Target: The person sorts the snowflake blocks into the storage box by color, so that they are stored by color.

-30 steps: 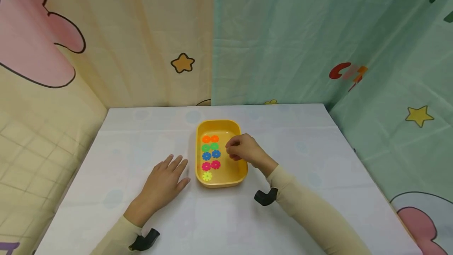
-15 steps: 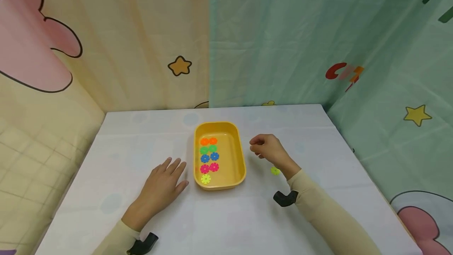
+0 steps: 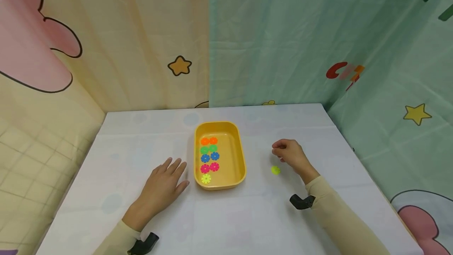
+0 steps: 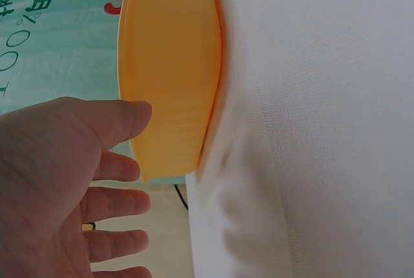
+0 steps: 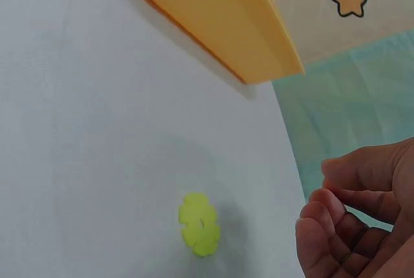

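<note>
A shallow yellow tray (image 3: 233, 168) stands mid-table. Down its left side lie pairs of small notched flower-shaped discs: orange (image 3: 205, 141), green (image 3: 204, 150), blue (image 3: 205, 158) and pink (image 3: 205, 168), then a single yellow disc (image 3: 206, 178). Right of the tray, a yellow-green notched disc (image 3: 275, 170) lies on the table; the right wrist view shows this disc (image 5: 199, 225) too. My right hand (image 3: 291, 154) hovers beyond it, fingers loosely bent, nothing visible in them. Left of the tray, my left hand (image 3: 162, 186) rests palm down, fingers spread.
A white cloth (image 3: 226, 215) covers the table. Printed curtains, one cream (image 3: 155, 42) and one green (image 3: 269, 50), hang behind and beside it. Each wrist carries a black mount, left mount (image 3: 143, 244) and right mount (image 3: 302, 202).
My right hand has moved from over the tray to the right, past its rim, uncovering the yellow-green disc on the table. The left hand and the discs in the tray keep their places.
</note>
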`<control>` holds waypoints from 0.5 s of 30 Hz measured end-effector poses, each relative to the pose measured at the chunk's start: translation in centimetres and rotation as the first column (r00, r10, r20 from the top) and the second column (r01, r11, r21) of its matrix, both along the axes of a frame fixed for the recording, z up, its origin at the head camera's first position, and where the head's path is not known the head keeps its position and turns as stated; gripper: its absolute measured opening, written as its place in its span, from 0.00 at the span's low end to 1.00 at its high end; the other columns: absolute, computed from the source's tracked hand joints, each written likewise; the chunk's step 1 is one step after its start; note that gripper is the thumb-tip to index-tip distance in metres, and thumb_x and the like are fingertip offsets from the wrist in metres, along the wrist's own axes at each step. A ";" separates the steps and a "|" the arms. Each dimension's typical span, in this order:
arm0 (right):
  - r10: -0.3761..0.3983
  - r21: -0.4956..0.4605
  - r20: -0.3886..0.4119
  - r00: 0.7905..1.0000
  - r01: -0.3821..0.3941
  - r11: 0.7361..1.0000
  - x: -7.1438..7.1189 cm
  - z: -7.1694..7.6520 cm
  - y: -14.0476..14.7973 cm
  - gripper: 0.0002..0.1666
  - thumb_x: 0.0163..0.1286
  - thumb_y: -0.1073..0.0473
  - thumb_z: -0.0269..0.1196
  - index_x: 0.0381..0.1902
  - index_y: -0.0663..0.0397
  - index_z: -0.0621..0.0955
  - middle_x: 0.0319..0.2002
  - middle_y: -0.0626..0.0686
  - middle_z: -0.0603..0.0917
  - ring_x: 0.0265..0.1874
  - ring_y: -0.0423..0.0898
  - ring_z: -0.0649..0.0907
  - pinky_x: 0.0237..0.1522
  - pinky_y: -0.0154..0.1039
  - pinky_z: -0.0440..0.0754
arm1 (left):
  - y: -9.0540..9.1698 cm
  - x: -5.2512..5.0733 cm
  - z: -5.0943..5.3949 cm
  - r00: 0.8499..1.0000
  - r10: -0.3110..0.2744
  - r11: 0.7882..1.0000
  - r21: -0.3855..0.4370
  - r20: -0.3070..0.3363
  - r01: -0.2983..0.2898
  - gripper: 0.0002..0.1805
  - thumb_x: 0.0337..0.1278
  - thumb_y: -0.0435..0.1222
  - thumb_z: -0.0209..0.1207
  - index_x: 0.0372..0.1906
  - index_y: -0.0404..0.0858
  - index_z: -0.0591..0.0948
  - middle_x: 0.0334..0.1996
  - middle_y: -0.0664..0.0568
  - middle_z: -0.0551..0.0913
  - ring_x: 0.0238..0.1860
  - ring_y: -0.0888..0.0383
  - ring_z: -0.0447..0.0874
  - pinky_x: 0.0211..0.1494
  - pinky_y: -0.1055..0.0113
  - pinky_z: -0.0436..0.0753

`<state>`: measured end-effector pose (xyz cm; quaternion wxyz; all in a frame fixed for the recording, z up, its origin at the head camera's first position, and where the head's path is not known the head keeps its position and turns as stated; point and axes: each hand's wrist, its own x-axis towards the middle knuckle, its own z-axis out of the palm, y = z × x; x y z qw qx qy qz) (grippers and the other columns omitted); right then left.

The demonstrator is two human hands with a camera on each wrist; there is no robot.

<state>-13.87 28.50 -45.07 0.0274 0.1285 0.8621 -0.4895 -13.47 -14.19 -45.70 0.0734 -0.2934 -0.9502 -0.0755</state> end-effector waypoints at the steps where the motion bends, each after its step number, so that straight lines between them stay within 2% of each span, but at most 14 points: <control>1: -0.004 0.005 0.007 1.000 0.003 1.000 0.1 -0.2 0.2 0.17 0.71 0.62 0.63 0.53 0.68 0.81 0.41 0.56 0.85 0.39 0.50 0.81 0.38 0.39 0.83 | 0.0 0.0 0.0 1.000 0.000 1.000 -0.001 0.000 0.000 0.34 0.60 0.48 0.69 0.67 0.35 0.78 0.67 0.38 0.77 0.70 0.34 0.71 0.65 0.35 0.74; 8: -0.002 0.090 0.061 0.998 -0.004 0.996 0.7 -1.2 0.8 0.14 0.70 0.63 0.64 0.49 0.66 0.83 0.41 0.57 0.86 0.34 0.49 0.80 0.34 0.39 0.81 | 0.0 0.0 -0.1 1.000 0.000 1.000 0.000 0.007 0.000 0.34 0.61 0.49 0.69 0.67 0.35 0.78 0.67 0.38 0.77 0.70 0.34 0.70 0.65 0.35 0.74; 15: 0.044 0.162 0.111 0.993 -0.062 0.985 1.2 -2.3 0.9 0.15 0.69 0.60 0.65 0.49 0.64 0.83 0.44 0.57 0.85 0.36 0.47 0.80 0.34 0.37 0.79 | -0.1 0.0 -0.1 1.000 -0.004 1.000 0.001 -0.002 0.004 0.34 0.61 0.49 0.69 0.67 0.34 0.78 0.67 0.38 0.77 0.69 0.34 0.71 0.64 0.36 0.75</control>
